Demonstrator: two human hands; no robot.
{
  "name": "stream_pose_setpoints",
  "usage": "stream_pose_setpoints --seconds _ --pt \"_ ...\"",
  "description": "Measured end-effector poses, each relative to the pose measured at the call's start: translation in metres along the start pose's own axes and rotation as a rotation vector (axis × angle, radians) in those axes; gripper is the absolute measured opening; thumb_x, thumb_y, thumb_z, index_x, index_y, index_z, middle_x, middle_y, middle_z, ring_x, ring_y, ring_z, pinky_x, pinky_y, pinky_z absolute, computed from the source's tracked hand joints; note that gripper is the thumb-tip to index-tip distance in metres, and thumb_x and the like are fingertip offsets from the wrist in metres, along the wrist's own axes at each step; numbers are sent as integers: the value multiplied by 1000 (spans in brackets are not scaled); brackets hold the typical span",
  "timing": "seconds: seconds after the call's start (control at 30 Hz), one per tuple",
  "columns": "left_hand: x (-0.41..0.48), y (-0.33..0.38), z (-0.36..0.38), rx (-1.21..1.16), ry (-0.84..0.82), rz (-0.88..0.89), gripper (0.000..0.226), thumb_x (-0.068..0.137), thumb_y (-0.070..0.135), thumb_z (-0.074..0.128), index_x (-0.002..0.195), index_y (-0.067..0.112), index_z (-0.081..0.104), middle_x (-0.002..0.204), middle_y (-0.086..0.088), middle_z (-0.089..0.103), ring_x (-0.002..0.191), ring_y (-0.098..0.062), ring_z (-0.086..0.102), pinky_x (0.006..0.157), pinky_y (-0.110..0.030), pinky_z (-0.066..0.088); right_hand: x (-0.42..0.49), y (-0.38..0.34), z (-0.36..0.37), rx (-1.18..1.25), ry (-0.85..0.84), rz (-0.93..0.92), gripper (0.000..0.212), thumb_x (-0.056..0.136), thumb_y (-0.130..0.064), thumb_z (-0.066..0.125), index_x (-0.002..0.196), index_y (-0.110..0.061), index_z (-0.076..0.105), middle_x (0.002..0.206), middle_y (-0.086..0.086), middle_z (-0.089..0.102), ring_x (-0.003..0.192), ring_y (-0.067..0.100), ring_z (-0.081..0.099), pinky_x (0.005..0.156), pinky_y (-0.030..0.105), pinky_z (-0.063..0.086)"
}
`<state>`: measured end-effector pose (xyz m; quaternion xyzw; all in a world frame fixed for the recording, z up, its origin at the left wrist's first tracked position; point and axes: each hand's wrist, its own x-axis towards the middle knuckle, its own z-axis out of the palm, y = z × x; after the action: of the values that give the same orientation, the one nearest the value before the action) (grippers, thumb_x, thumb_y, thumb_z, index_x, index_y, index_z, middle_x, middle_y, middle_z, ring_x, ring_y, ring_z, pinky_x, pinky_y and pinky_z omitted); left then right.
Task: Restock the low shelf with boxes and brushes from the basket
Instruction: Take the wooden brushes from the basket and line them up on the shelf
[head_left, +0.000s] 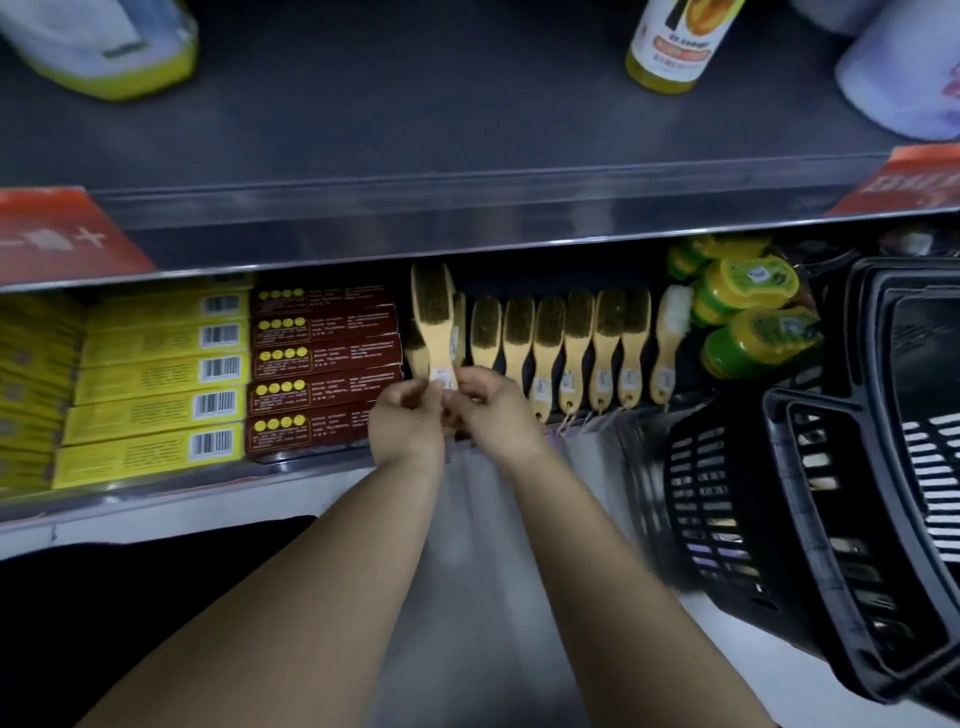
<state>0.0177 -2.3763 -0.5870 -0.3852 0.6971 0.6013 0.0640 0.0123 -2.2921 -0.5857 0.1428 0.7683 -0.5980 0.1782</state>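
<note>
A wooden-handled brush (435, 322) with dark bristles stands at the left end of a row of like brushes (576, 343) on the low shelf (171, 496). My left hand (408, 421) pinches the end of its handle at the label. My right hand (491, 410) is close beside it with curled fingers at the same handle end; what it grips is hidden. Dark red boxes (324, 371) and yellow boxes (161, 382) lie stacked to the left. The black basket (810, 519) sits on the floor at the right.
Green and yellow round tins (748, 306) fill the shelf right of the brushes. The upper shelf (467, 135) juts out overhead, carrying a yellow bottle (675, 41) and white containers. Red price tags (57, 234) hang on its edge.
</note>
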Motion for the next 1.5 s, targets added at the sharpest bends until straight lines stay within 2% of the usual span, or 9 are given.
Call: stream_pose_setpoints --seconds 0.23,0.43,0.6,0.67,0.93,1.2,1.27,1.37,1.5 --pt "15 -6 -11 97 124 29 14 85 16 65 99 12 66 99 -4 68 85 -18 60 73 -24 43 21 27 45 -254 130 36 17 91 -14 50 83 -17 64 88 7 63 91 22 58 83 33 45" --pt "12 -3 -17 99 112 28 12 85 14 65 97 14 66 95 -1 66 80 -14 57 71 -23 43 15 23 42 -379 137 2 29 88 -10 55 116 -10 61 114 11 63 98 21 58 81 22 42" --pt "-9 18 -15 79 4 100 9 87 10 61 94 15 64 104 -10 68 91 -23 63 79 -28 48 -10 -10 14 -282 152 -39 23 88 -2 52 109 0 61 114 16 60 102 30 57 84 32 45" --pt "-26 33 -8 101 -124 208 7 88 10 60 91 15 63 99 -13 68 93 -29 63 82 -34 49 -32 -29 -12 -289 221 -137 19 87 -1 54 104 -2 63 111 14 59 94 25 58 81 34 48" --pt "-110 102 32 434 -680 843 7 88 15 60 89 20 65 76 14 56 67 0 52 61 -8 39 -128 -62 -162 -426 410 -320 28 83 -2 60 92 -28 59 101 1 59 85 9 58 75 15 45" --pt "-186 97 90 792 -965 1328 37 93 32 53 129 26 50 134 5 46 126 -16 37 105 -30 29 -183 -2 -244 -270 622 -20 2 90 -15 58 89 -14 60 80 0 60 70 11 53 57 7 38" --pt "-191 91 106 929 -959 1407 42 95 38 48 135 27 45 145 7 38 138 -14 25 114 -32 16 -188 10 -248 -106 562 88 16 93 -24 55 87 -11 64 83 3 65 77 17 59 70 12 44" --pt "-190 84 120 1101 -979 1429 48 96 46 38 141 30 37 154 9 24 144 -9 7 116 -32 -1 -197 17 -252 97 528 185 22 93 -25 53 80 -17 68 83 2 70 84 20 64 82 33 49" --pt "-190 83 131 1180 -1031 1535 38 95 51 33 121 34 54 151 9 32 145 -9 3 114 -30 -11 -213 29 -257 206 433 240 28 95 -17 49 75 -17 67 65 -7 64 62 5 57 61 17 45"
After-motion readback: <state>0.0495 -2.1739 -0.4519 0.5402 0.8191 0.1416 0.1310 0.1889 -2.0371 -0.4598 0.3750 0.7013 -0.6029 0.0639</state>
